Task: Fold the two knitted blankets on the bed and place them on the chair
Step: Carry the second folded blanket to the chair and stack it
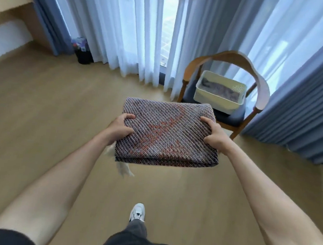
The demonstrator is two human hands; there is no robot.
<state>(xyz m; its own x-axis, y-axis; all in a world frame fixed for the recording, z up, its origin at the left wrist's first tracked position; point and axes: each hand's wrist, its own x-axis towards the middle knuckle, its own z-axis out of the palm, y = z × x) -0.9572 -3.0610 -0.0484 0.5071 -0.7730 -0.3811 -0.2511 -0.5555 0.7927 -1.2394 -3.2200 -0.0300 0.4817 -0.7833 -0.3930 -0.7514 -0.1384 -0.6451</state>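
Note:
A folded knitted blanket (167, 134), grey-purple with an orange-red pattern, is held flat in the air in front of me. My left hand (120, 127) grips its left edge and my right hand (213, 133) grips its right edge. White fringe hangs below its near left corner. Ahead to the right stands a wooden chair (260, 96) with a curved back and a dark blue seat. On that seat sits a cream plastic basket (219, 104) with grey fabric inside. The blanket's far right corner overlaps the chair's front in view. The bed and a second blanket are out of sight.
Sheer white curtains (130, 27) and blue drapes (302, 107) hang behind the chair. A small dark bin (82, 52) stands by the left drape. A wooden desk (9, 3) is at far left. My foot in a white sneaker (137, 212) is on the wooden floor.

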